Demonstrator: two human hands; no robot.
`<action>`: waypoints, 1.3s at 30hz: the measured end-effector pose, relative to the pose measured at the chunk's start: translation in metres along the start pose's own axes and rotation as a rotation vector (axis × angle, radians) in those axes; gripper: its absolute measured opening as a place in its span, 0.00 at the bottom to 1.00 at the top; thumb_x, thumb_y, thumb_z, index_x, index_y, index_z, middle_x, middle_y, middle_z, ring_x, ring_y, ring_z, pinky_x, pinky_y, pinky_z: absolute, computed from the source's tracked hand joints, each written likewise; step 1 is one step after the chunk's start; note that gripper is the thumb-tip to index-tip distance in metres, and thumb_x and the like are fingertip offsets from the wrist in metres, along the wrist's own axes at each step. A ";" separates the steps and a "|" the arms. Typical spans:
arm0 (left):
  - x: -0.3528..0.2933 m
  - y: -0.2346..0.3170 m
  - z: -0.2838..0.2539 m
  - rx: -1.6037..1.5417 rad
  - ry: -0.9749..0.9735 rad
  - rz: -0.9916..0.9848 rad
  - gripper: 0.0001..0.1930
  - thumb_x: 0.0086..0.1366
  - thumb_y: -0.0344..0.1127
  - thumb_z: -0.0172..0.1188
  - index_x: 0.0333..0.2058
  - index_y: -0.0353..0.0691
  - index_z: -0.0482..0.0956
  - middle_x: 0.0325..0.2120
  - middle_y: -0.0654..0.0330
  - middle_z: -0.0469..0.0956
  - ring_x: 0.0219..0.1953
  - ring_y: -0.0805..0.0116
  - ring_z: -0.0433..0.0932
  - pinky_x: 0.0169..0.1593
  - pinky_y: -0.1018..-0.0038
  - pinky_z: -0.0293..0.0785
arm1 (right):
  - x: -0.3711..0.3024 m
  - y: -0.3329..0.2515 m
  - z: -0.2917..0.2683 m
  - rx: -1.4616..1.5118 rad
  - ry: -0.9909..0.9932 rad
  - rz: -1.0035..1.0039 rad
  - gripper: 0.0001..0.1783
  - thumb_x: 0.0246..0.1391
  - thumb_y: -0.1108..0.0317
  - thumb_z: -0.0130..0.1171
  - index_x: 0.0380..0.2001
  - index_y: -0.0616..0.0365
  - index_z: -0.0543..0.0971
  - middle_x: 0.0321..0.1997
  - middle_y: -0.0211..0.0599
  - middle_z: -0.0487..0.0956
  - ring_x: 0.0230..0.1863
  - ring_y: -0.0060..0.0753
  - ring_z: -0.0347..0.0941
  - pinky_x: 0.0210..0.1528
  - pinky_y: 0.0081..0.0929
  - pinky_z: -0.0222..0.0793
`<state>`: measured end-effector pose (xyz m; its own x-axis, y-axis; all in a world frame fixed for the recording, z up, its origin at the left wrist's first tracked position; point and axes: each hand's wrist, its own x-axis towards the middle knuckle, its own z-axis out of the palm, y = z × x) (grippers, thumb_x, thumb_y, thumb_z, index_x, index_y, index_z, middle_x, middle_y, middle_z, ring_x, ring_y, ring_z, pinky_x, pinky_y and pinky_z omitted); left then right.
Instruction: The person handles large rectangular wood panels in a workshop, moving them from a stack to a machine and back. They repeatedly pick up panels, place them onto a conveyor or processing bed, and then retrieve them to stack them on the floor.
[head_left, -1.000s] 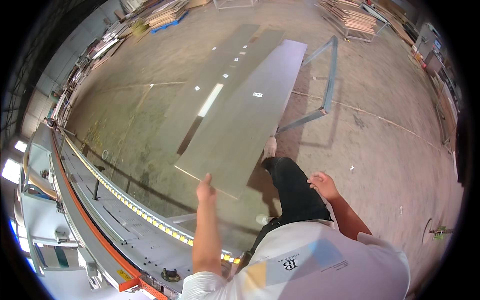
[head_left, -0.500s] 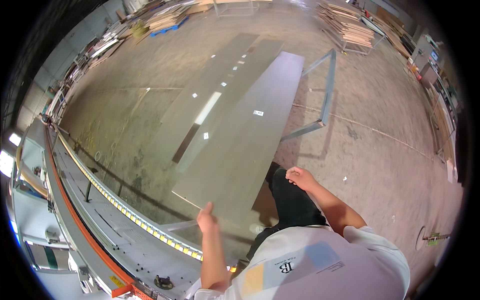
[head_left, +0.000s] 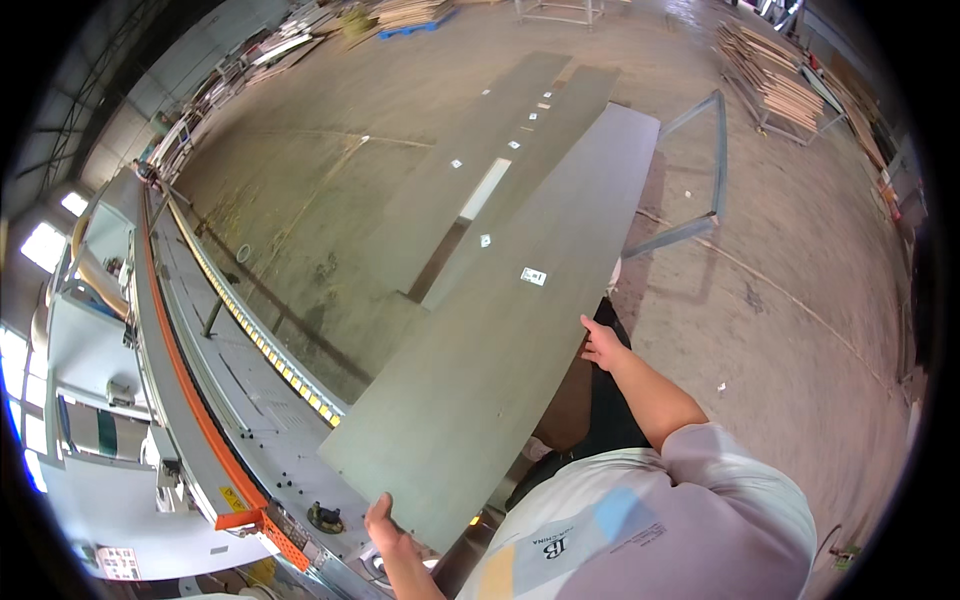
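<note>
A long grey-brown board (head_left: 500, 330) slants across the middle, its near left corner reaching over the edge of the machine bed. My left hand (head_left: 388, 528) is closed on the board's near end, thumb on top and the other fingers mostly hidden beneath. On the long right edge, my right hand (head_left: 600, 343) grips the board, with some fingers out of sight under it. A white label (head_left: 533, 276) is stuck on the board's face. Past it on the left lie more boards (head_left: 430, 210) of like colour, with small white labels on them.
Along the left runs a long machine bed (head_left: 215, 350) with an orange strip (head_left: 185, 370) and a row of yellow pads (head_left: 283, 365). A grey metal frame (head_left: 718, 165) juts out right of the boards. Stacked planks (head_left: 770, 75) stand at the far right.
The held board has slid toward me and left, its near end now over the machine bed. My right hand has left my thigh and taken hold of the board's right edge.
</note>
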<state>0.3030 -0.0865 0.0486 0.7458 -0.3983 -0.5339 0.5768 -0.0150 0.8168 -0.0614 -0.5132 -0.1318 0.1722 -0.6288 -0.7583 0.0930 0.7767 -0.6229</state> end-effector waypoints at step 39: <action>-0.015 -0.130 0.028 1.759 0.441 0.446 0.31 0.61 0.43 0.61 0.63 0.42 0.71 0.71 0.51 0.61 0.74 0.48 0.54 0.76 0.45 0.43 | 0.215 -0.064 -0.063 -0.592 -0.118 0.255 0.44 0.63 0.32 0.53 0.67 0.56 0.66 0.50 0.39 0.79 0.44 0.34 0.77 0.34 0.31 0.76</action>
<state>0.2070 -0.1041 -0.0434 0.9129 -0.4077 -0.0203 -0.4078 -0.9131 0.0013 -0.0925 -0.7001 -0.2674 0.2271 -0.3929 -0.8911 -0.5149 0.7282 -0.4523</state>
